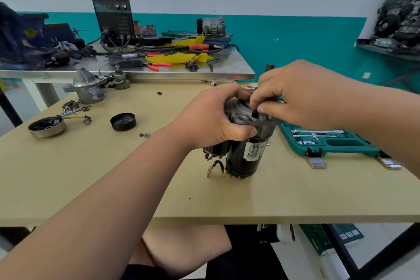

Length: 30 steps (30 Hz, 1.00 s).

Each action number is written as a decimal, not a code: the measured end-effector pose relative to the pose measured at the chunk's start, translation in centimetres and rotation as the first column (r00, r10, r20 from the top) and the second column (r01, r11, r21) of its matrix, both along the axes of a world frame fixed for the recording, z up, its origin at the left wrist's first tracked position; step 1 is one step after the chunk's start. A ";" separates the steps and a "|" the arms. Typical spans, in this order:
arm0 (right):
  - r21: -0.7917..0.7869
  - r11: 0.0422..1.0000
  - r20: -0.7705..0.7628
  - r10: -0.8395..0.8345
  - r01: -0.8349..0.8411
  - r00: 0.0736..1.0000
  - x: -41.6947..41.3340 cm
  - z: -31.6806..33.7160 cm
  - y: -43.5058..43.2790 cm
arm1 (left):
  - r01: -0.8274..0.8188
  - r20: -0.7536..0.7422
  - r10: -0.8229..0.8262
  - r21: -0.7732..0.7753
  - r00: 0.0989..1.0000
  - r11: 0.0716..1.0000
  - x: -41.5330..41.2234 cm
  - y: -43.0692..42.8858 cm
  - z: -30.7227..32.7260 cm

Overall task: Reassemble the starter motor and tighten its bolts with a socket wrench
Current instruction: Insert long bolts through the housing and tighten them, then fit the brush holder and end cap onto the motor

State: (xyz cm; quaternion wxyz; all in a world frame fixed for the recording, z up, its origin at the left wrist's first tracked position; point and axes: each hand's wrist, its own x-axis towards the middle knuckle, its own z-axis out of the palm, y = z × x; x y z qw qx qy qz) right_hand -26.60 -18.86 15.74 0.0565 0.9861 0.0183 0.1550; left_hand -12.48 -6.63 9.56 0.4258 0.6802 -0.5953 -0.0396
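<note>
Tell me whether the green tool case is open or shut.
Open. The tool case shows its inner tray, with metal bars lying in their slots and its two latches undone at the near edge.

My starter motor [247, 154] stands on end on the table [113, 177], black labelled body down, grey flange up with a small dark bolt [254, 113]. Wrench bars [318, 131] lie in the green case [354, 150] beside it.

The steel table [231, 63] holds a black welder [113, 16], yellow rags [177, 58] and red-handled pliers [158, 65].
</note>
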 end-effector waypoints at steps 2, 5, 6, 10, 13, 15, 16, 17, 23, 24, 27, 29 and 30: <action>-0.010 0.999 -0.028 -0.038 0.038 0.999 0.2 0.3 0.3 | -0.013 0.006 0.013 -0.003 1.000 1.000 -0.1 0.0 0.0; -0.005 0.995 -0.029 -0.100 0.100 0.995 0.3 0.4 0.7 | -0.039 0.013 0.039 -0.021 0.999 0.999 -0.5 0.0 -0.1; -0.007 0.993 -0.018 -0.119 0.119 0.993 0.2 0.5 0.7 | -0.051 0.013 0.051 -0.024 0.999 0.998 -0.7 -0.1 -0.1; -0.013 0.993 -0.038 -0.121 0.121 0.992 0.1 0.3 0.2 | -0.083 0.022 0.084 -0.034 0.996 0.996 -1.2 -0.4 -0.2; 0.106 0.994 -0.013 -0.017 0.018 1.000 -0.5 0.3 -0.9 | -0.083 0.046 0.085 -0.047 0.995 0.995 -1.2 -0.4 -0.6; 0.302 0.953 0.267 -0.049 -0.035 0.963 -1.1 0.1 -2.4 | -0.072 -0.035 0.069 -0.071 0.997 0.995 -0.7 0.2 -1.2; 0.446 0.893 0.410 -0.144 -0.060 0.900 -1.3 -0.3 -3.3 | -0.070 -0.079 0.063 -0.091 0.995 0.993 -0.3 0.7 -1.5; 0.587 0.807 0.477 -0.278 -0.067 0.834 -1.2 -1.2 -4.3 | -0.081 -0.109 0.068 -0.116 0.992 0.990 0.2 1.2 -2.0; 0.624 0.615 -0.114 -0.539 0.482 0.835 2.5 -11.7 -5.1 | -0.434 -0.518 0.264 -0.239 0.814 0.869 3.4 3.0 -5.9; 0.573 0.658 -0.116 -0.525 0.489 0.843 3.0 -12.3 -4.8 | -0.516 -0.608 0.301 -0.211 0.735 0.830 4.2 3.1 -6.3; 0.172 0.908 -0.103 -0.368 0.381 0.924 4.2 -13.9 -4.4 | -0.602 -0.849 0.232 -0.121 0.475 0.789 6.0 3.7 -7.4; 0.019 0.988 -0.075 -0.154 0.156 0.985 5.1 -14.5 -3.0 | -0.637 -0.947 0.140 -0.082 0.290 0.766 6.5 3.9 -7.8; 0.032 0.996 -0.039 -0.084 0.086 0.996 5.8 -14.1 -2.3 | -0.635 -0.979 0.089 -0.051 0.186 0.771 6.5 4.0 -7.8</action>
